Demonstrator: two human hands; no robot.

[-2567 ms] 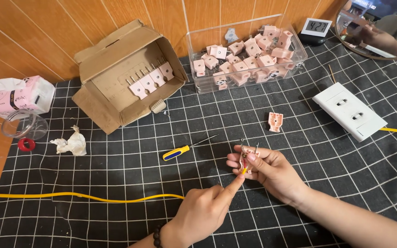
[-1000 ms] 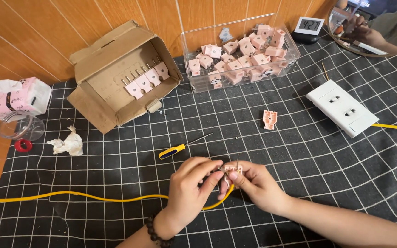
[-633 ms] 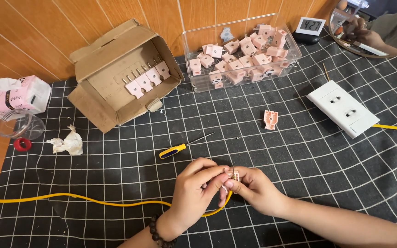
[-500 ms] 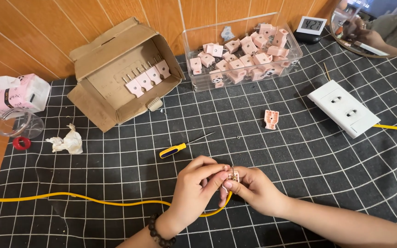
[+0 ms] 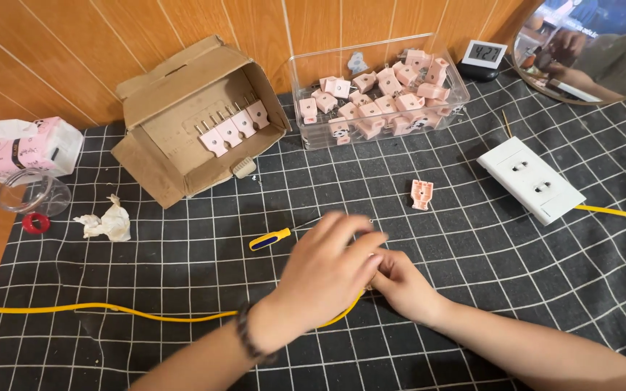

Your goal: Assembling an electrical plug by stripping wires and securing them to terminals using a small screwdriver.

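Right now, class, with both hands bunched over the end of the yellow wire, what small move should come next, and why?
Probably lift the left hand slightly aside. It covers the right hand and whatever sits between their fingers at the end of the yellow wire, so the work cannot be seen. The screwdriver lies just beside them, within easy reach.

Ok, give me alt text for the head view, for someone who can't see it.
Both hands, left hand over right hand, meet on a yellow cable above a black grid cloth; whatever they pinch is hidden. Nearby lie a screwdriver and a pink plug part.
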